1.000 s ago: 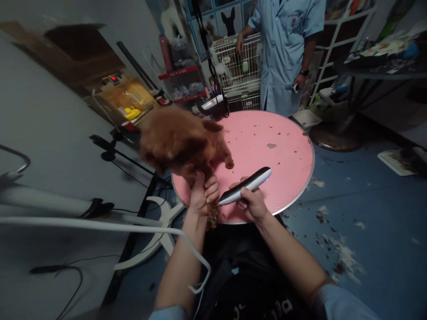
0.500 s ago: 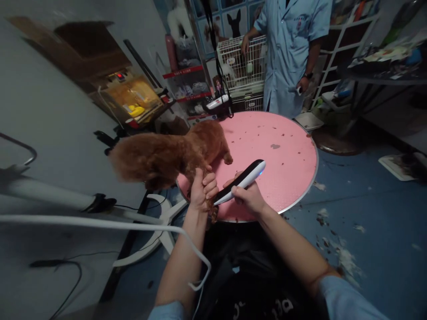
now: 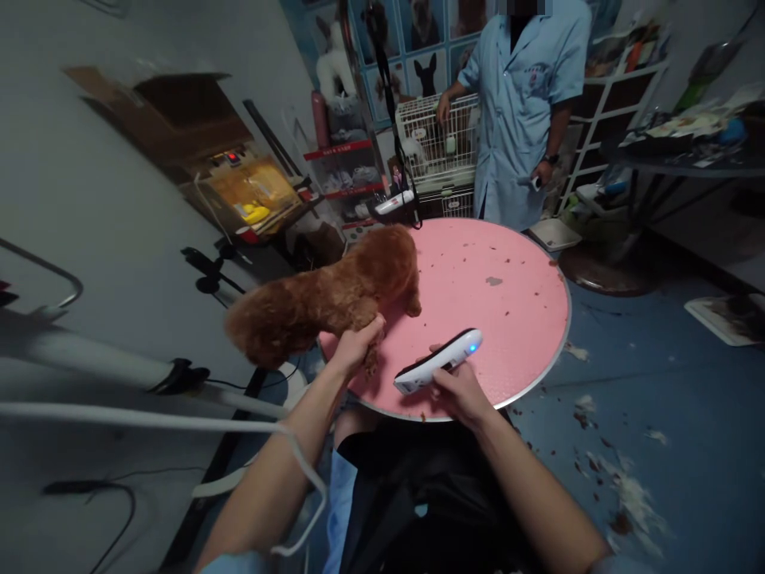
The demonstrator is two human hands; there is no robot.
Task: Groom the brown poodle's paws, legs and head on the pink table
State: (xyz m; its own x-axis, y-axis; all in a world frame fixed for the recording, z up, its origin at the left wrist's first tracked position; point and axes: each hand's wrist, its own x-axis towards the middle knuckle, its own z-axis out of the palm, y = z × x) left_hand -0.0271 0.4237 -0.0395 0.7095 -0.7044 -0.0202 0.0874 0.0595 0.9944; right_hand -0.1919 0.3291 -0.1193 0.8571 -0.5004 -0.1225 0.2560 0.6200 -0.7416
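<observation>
A small brown curly dog [image 3: 326, 299] stands half on the round pink table [image 3: 508, 311], its rear hanging off the left edge. My left hand [image 3: 357, 344] is closed around the dog's leg near the table's front edge. My right hand [image 3: 454, 388] grips a black and white hair clipper [image 3: 439, 361] with a blue light, held just above the table to the right of the dog. The clipper's head points left toward the dog and is apart from its fur.
Another person in a light blue coat [image 3: 517, 112] stands behind the table beside a white wire cage [image 3: 433, 135]. A white metal arm and hose [image 3: 119, 375] cross the left. Fur clippings lie on the blue floor [image 3: 621, 486] at right. Shelves and clutter line the back.
My left hand has let the paw go lower and now holds the leg higher up. The clipper has drawn back from the paw and tipped flatter. The dog has shifted forward onto the table.
</observation>
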